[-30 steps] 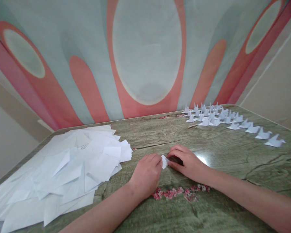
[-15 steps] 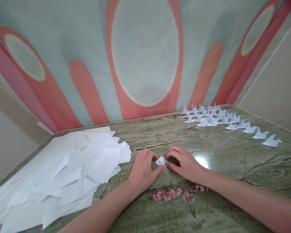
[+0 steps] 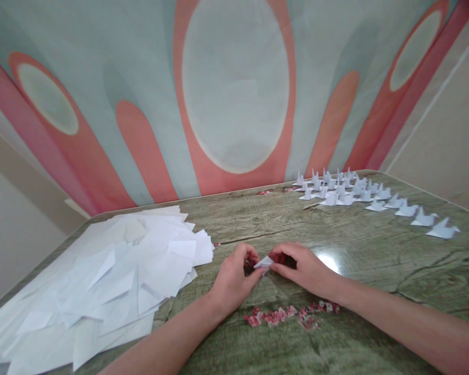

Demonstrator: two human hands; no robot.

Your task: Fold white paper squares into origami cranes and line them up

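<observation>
A small folded piece of white paper (image 3: 263,263) is pinched between my two hands, just over the middle of the table. My left hand (image 3: 236,273) grips its left side between thumb and fingers. On the other side, my right hand (image 3: 299,264) holds the right corner with thumb and index finger. The paper looks like a narrow pointed shape; its finer creases are too small to make out. Fingertips hide parts of its edges.
A wide heap of loose white paper sheets (image 3: 140,265) covers the table's left side. Several white folded paper cranes (image 3: 443,229) stand in rows at the back right. The wood-patterned table (image 3: 226,221) meets a patterned backdrop (image 3: 234,104) behind.
The folded paper has gone from lying flatter to being tilted and narrower in view. My left fingers have curled in and now pinch it. The whole view has shifted slightly.
</observation>
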